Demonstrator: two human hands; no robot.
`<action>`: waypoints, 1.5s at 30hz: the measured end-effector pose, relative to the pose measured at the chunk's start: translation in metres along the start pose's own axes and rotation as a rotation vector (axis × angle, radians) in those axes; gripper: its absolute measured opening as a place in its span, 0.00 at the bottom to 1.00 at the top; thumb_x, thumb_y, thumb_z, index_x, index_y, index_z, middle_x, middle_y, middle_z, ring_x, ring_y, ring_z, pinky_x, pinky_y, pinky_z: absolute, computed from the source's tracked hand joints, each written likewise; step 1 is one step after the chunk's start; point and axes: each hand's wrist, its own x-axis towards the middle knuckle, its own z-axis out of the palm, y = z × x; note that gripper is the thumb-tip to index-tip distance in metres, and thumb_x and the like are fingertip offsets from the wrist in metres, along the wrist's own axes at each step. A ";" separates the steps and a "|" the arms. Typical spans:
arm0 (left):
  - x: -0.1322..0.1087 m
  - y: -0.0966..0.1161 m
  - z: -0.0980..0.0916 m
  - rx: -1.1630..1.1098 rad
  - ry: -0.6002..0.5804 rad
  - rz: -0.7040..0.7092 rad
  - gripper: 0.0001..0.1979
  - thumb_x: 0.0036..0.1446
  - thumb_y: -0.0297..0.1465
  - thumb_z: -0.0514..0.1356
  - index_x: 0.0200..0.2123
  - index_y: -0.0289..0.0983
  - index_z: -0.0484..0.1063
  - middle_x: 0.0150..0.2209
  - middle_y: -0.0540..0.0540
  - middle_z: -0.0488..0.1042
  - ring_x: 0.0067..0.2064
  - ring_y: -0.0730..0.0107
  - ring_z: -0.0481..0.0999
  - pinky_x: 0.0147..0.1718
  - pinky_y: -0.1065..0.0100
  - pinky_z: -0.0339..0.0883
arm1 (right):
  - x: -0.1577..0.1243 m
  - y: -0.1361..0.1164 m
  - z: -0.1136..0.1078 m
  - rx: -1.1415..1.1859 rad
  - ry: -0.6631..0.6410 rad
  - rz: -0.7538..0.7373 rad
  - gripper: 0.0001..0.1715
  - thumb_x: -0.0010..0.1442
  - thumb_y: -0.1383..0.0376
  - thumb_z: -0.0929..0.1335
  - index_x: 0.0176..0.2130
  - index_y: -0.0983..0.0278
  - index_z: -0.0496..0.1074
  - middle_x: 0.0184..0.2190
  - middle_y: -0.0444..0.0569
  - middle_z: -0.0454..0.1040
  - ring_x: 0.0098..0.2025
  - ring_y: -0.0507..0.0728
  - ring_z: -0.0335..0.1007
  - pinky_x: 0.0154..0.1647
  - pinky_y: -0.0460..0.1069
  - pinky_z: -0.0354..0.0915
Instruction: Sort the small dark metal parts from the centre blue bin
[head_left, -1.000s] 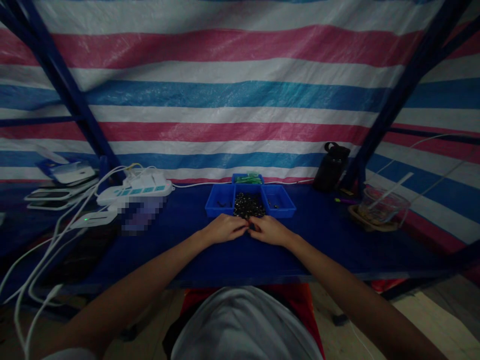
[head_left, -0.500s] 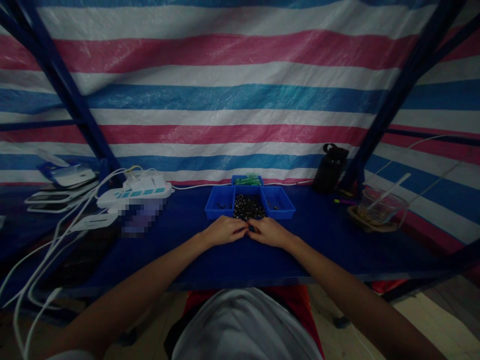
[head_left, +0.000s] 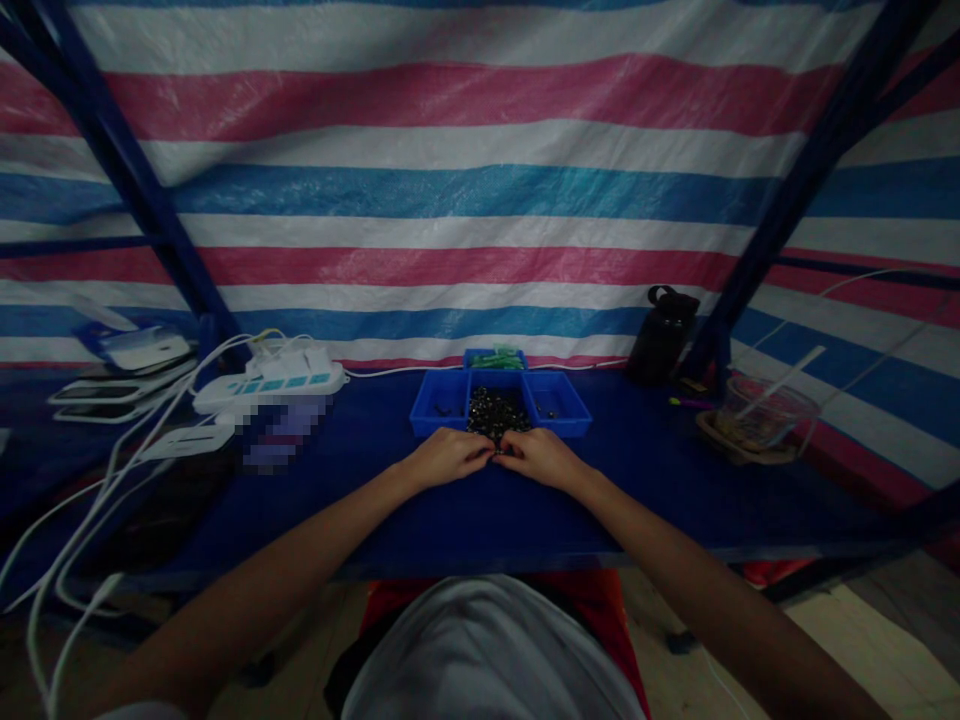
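My left hand (head_left: 452,458) and my right hand (head_left: 538,456) meet at the front of the blue bins, fingertips pinched together. Whatever lies between the fingers is too small and dark to make out. Just beyond them, the middle bin holds a heap of small dark, shiny metal parts (head_left: 496,408). A few small pieces lie in the left blue bin (head_left: 425,418), and a few more in the right blue bin (head_left: 574,418). Behind these, a smaller blue bin (head_left: 471,357) carries green items (head_left: 499,358).
A white power strip (head_left: 274,388) with plugs and cables lies on the left of the blue table (head_left: 480,530), near stacked phone-like devices (head_left: 112,390). To the right stand a black bottle (head_left: 661,335) and a clear plastic cup (head_left: 769,410). Striped sheeting hangs behind.
My right fingers have curled in a little, closer to the left fingertips. Both hands stay in nearly the same place before the bins.
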 end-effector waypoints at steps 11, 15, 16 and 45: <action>0.001 -0.002 0.002 -0.133 -0.061 -0.152 0.08 0.57 0.32 0.56 0.39 0.38 0.72 0.23 0.54 0.71 0.25 0.77 0.69 0.24 0.77 0.55 | -0.002 -0.008 -0.005 0.038 -0.004 -0.046 0.14 0.63 0.56 0.63 0.40 0.63 0.70 0.26 0.44 0.74 0.27 0.51 0.69 0.29 0.43 0.54; 0.002 -0.002 0.002 -0.144 -0.080 -0.162 0.08 0.55 0.30 0.57 0.38 0.37 0.72 0.23 0.54 0.70 0.25 0.77 0.69 0.24 0.77 0.55 | -0.002 -0.008 -0.005 0.023 0.002 -0.053 0.13 0.64 0.57 0.62 0.40 0.63 0.70 0.27 0.45 0.74 0.28 0.51 0.70 0.30 0.44 0.56; 0.002 -0.001 0.002 -0.143 -0.085 -0.160 0.08 0.55 0.30 0.57 0.38 0.37 0.71 0.23 0.54 0.70 0.25 0.77 0.69 0.24 0.77 0.54 | -0.002 -0.008 -0.005 0.019 0.000 -0.054 0.13 0.64 0.58 0.62 0.40 0.63 0.70 0.27 0.45 0.74 0.28 0.51 0.70 0.30 0.43 0.56; 0.001 -0.004 0.002 0.141 -0.083 -0.155 0.11 0.62 0.36 0.51 0.40 0.40 0.71 0.28 0.49 0.75 0.29 0.71 0.74 0.26 0.74 0.58 | -0.004 0.058 -0.025 -0.216 0.428 0.396 0.13 0.61 0.61 0.62 0.39 0.65 0.71 0.31 0.51 0.72 0.36 0.59 0.65 0.39 0.52 0.58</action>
